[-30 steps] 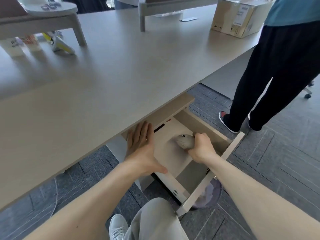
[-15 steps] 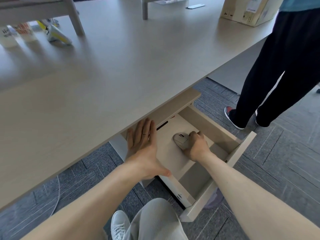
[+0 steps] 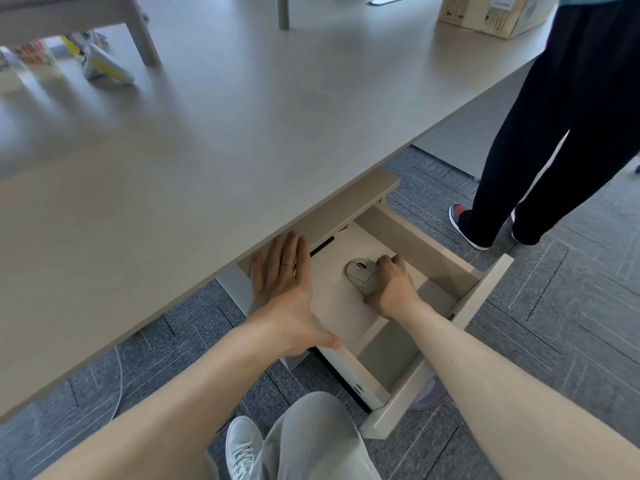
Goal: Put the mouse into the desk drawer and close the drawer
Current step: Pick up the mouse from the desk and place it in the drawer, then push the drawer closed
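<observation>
Head view: the mouse (image 3: pixel 362 276) sits on the floor of the open drawer (image 3: pixel 485 299), right hand (image 3: pixel 393 289) cupped on it. Left hand (image 3: pixel 284 289) hovers flat, fingers spread, just left of the drawer under the bench (image 3: pixel 207 150). Placing step; next, let go, withdraw, push the front shut.

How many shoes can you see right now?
3: one white shoe at the bottom, by the wearer's knee; two dark shoes on the bystander, one right of the drawer, one mostly hidden behind the trouser leg.
</observation>
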`<action>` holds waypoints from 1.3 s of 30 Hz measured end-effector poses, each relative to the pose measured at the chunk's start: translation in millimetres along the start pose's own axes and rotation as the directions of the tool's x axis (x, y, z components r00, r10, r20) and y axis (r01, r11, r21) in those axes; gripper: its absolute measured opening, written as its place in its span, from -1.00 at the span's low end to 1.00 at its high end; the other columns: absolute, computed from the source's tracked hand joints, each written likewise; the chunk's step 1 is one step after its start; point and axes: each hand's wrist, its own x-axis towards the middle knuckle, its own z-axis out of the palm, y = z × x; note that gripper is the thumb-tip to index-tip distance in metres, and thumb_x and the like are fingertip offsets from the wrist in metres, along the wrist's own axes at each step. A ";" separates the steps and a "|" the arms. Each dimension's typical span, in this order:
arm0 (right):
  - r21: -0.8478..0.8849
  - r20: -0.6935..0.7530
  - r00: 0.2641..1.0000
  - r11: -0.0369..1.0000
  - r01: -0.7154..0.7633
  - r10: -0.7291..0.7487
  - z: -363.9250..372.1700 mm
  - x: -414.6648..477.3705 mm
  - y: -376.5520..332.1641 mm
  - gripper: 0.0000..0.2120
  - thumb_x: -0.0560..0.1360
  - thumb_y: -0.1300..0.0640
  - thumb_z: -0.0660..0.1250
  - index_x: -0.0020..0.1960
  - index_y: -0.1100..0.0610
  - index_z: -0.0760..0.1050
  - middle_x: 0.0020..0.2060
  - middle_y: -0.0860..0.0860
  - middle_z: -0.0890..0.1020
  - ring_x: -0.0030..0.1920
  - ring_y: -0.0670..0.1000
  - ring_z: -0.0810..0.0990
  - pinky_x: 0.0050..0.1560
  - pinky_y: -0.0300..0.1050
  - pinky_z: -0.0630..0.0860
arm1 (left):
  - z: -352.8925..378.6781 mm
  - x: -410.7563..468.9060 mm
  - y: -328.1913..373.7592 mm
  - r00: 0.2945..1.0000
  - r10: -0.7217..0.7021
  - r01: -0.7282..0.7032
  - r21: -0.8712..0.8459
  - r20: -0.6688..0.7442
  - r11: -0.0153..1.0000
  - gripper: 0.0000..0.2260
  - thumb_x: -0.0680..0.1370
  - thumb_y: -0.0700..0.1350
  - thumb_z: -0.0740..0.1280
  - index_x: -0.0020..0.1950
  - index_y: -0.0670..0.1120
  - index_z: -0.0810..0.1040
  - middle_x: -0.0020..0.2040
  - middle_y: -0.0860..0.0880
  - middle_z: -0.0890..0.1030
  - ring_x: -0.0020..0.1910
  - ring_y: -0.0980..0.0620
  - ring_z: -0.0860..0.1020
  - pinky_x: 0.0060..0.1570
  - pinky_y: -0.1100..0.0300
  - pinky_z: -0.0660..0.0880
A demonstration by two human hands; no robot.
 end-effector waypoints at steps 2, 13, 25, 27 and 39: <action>0.010 0.003 1.000 1.000 0.003 -0.003 0.3 -0.8 0.4 -0.53 0.31 0.26 0.46 0.17 0.30 0.41 0.19 0.22 0.39 0.14 0.29 0.50 -0.01 -0.04 0.44 | 0.8 0.0 -0.1 1.000 0.000 0.000 -0.006 -0.004 1.000 0.41 0.12 0.32 0.53 0.59 -0.12 -0.40 0.61 -0.07 -0.42 0.56 -0.06 -0.46 0.51 -0.14 -0.39; -0.105 -0.042 0.997 0.993 0.060 -0.064 -43.8 -28.5 -5.0 -0.13 0.31 -0.10 0.52 0.48 0.20 0.25 0.34 0.16 0.38 0.35 0.21 0.39 0.30 0.09 0.44 | -2.2 -1.7 0.6 1.000 0.005 -0.005 0.009 0.029 1.000 0.42 0.14 0.33 0.53 0.58 -0.13 -0.43 0.59 -0.08 -0.44 0.55 -0.08 -0.48 0.50 -0.16 -0.40; 0.366 -0.265 0.936 0.922 -0.124 0.231 -69.5 -106.6 48.2 -0.11 0.49 -0.10 0.38 0.57 0.29 0.00 0.58 0.16 0.03 0.57 0.18 0.03 0.53 0.12 0.12 | -15.7 -5.2 1.9 0.999 -0.029 0.032 -0.061 0.044 0.998 0.19 0.29 0.56 0.19 0.63 -0.06 -0.31 0.64 0.00 -0.32 0.60 0.02 -0.36 0.55 -0.07 -0.33; 0.528 -0.163 0.927 0.824 -0.207 0.337 -63.0 -111.9 47.5 -0.16 0.49 -0.09 0.37 0.53 0.31 0.05 0.55 0.21 0.11 0.53 0.21 0.18 0.47 0.17 0.24 | -20.1 -5.0 2.4 0.996 -0.043 0.050 -0.100 0.075 0.994 0.13 0.33 0.58 0.09 0.63 -0.03 -0.30 0.64 0.02 -0.32 0.60 0.05 -0.36 0.54 -0.04 -0.35; 0.664 -0.092 0.896 0.697 -0.271 0.435 -56.6 -90.0 17.2 -0.47 0.53 0.29 0.08 0.50 0.25 0.20 0.44 0.19 0.37 0.39 0.23 0.40 0.38 0.10 0.37 | -17.8 -3.1 0.2 0.996 -0.048 0.058 -0.139 0.075 0.989 0.03 0.38 0.54 0.03 0.63 -0.01 -0.29 0.63 0.07 -0.34 0.58 0.10 -0.38 0.54 -0.02 -0.36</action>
